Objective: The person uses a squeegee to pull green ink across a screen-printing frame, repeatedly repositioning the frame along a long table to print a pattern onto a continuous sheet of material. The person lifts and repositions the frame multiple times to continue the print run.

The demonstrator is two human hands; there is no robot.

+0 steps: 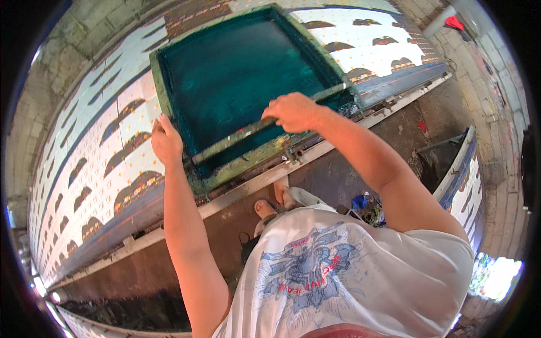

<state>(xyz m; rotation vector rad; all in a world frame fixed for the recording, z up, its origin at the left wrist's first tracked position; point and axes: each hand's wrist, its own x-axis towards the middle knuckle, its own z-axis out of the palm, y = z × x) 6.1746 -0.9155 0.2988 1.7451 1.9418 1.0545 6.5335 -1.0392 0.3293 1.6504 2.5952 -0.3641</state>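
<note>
Closest to us is our own white shirt (315, 265), printed with a blue and red design, and just beyond its hem our bare feet (263, 208) stand on the dark floor (231, 222). To our right, a small blue thing (359, 201) lies low among clutter that we cannot make out. Next comes the pale rail (220, 205) along the near edge of the long bench (141, 222).

On the bench we have a square green-stained frame (242, 166), set askew, with a dark teal wet-looking surface inside. A long narrow bar (228, 140) lies slantwise across the frame's near part, almost from side to side. Of our two hands, the right hand (293, 112) is closed over the bar, a little past its middle. The left hand (167, 138) is at the frame's left side, thumb up; its fingers are mostly hidden, so we cannot tell whether they grip.

White printed cloth (93, 174) with dark arched patches and small orange dots spreads left and right of the frame. Farther off to our right, we see a block wall (496, 112) and a red thing (453, 22).
</note>
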